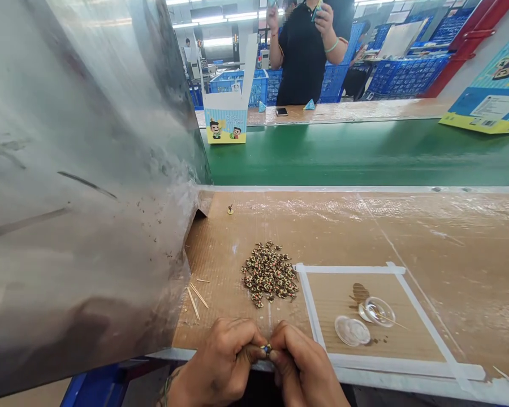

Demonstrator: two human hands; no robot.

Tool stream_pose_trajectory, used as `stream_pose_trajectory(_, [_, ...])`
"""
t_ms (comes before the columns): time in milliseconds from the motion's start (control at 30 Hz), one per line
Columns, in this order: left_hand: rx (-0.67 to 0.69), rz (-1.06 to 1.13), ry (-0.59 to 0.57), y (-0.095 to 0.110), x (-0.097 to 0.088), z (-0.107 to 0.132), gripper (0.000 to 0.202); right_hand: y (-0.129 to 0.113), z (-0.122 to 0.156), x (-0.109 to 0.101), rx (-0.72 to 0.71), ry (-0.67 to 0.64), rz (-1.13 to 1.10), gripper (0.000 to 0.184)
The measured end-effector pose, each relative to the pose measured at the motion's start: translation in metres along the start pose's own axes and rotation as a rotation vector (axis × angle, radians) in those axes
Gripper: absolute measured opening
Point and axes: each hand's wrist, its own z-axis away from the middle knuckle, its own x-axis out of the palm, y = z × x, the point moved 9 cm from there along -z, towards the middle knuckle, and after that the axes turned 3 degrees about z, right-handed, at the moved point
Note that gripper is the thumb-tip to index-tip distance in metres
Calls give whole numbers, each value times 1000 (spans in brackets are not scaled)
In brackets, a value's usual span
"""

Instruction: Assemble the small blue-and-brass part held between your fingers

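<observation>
Both hands, left hand (220, 362) and right hand (299, 364), met at the tabletop (449, 237) edge, each grip pinching one tiny bead (266, 348) between fingertips for close work, the bead pile (270, 280) just beyond within reach.

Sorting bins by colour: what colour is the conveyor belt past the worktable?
Green; the belt shows plainly in the head view.

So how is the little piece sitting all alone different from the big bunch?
The lone piece stands by itself, farther from the hands; the pile is many pieces heaped together, closer in. The lone piece looks yellowish; the pile looks speckled brown and cream. Both rest on the plastic-covered cardboard.
</observation>
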Motion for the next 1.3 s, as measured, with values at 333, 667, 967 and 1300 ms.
stream_pose_trajectory(333, [-10,2,-21,1,-2,-2,13,0,0,0,34,-49,0,24])
stream_pose_trajectory(667, [-32,15,-27,-3,-1,0,13,-2,0,1,30,-47,-15,23])
stream_pose_trajectory(967, [-11,62,-4,-5,-2,1,14,-1,1,1,26,-28,-37,23])
stream_pose_trajectory(1300, [3,214,67,-3,-7,-2,17,1,1,-1,59,-18,-69,22])
